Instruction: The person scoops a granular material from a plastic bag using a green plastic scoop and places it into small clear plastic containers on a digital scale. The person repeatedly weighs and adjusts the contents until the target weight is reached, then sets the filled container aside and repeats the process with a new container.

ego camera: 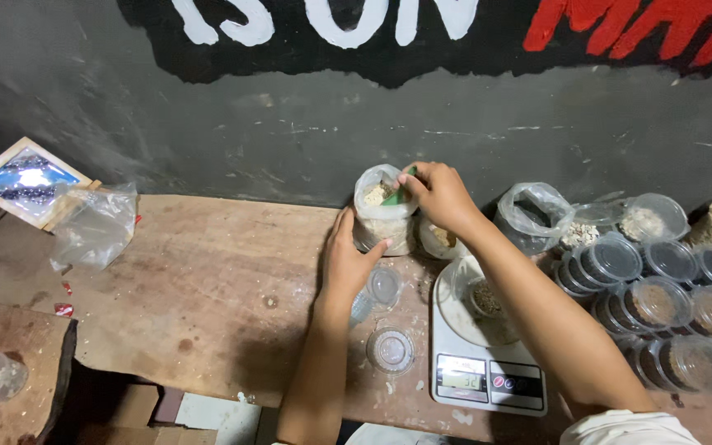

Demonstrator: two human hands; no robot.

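Against the wall, largest to smallest:

Wall: dark, painted lettering above, close behind everything.
Table: worn wood, dusty, with a broken edge at front left.
Right hand: reaches over the scale to the bag mouth, fingers pinched shut on a green scoop.
Left hand: flat against the bag's left side, thumb toward its base; steadies without closing round it.
Scale: white, digital, at front right; carries a plate.
Tub stack: many lidded clear tubs, crowded at far right, some with brown or pale fill.
Loose bag: crumpled clear plastic, well apart at left.
Spare bag: open, clear, just right of the right wrist.
Bag: clear plastic, upright, touching the wall side of the table, part full of pale crumbly grain, mouth open.
Plate: pale, on the scale, bears a small cup of grain under the forearm.
Empty cups: two clear ones, just beside the left wrist.
Scoop: green, tip inside the bag mouth, mostly hidden by fingers.

Risk, bag: soft walls, held on one side only; likely to slump or tip if the scoop drags the rim.
Risk, spill: grain may drop on the way to the scale if the scoop is overfull.
Risk, forearm: hangs low over the plate; a brush could shift the cup or upset the reading.
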